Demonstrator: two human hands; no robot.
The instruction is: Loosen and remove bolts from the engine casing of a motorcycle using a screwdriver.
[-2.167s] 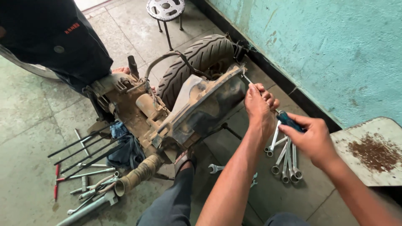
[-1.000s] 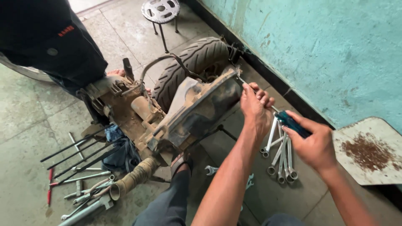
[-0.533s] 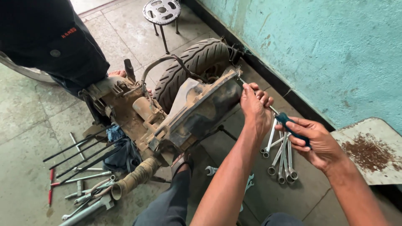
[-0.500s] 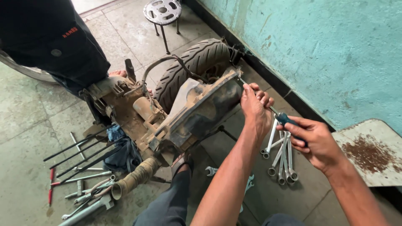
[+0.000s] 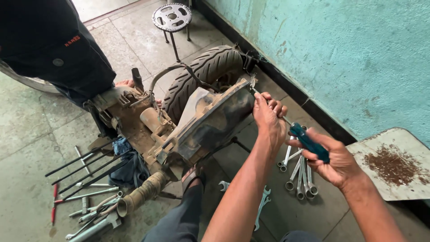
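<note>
Right hand (image 5: 333, 163): fingers (image 5: 323, 138) wrapping closed around the blue-green handle of a screwdriver (image 5: 309, 142), gripping it firmly. The thin metal shaft is running up and left from the handle toward the top edge of the engine casing (image 5: 210, 121).

Left hand (image 5: 268, 117): fingers (image 5: 277, 105) curling narrow around the shaft near its tip, steadying it against the casing's upper corner; the tip itself is lying hidden at the casing edge.

The casing is dark, dusty, tilted, sitting on the floor as part of a stripped scooter engine unit. Just behind it, a treaded rear tyre (image 5: 204, 74) is standing close to the teal wall (image 5: 340, 54). A rusty exhaust pipe (image 5: 141, 196) is poking out low at the near end.

Under the right hand, a bunch of ring spanners (image 5: 300, 177) is lying on the floor; another spanner (image 5: 264, 201) is lying near the left forearm.

Far left: long dark rods and loose tools (image 5: 80, 179) spreading over the floor, a blue rag (image 5: 127, 163) beside them.

Another person in dark clothing (image 5: 49, 45) is standing behind the engine. A small stool with a sprocket top (image 5: 171, 17) is standing further back. A worn board with rust-brown powder (image 5: 394, 163) is lying at the right.
</note>
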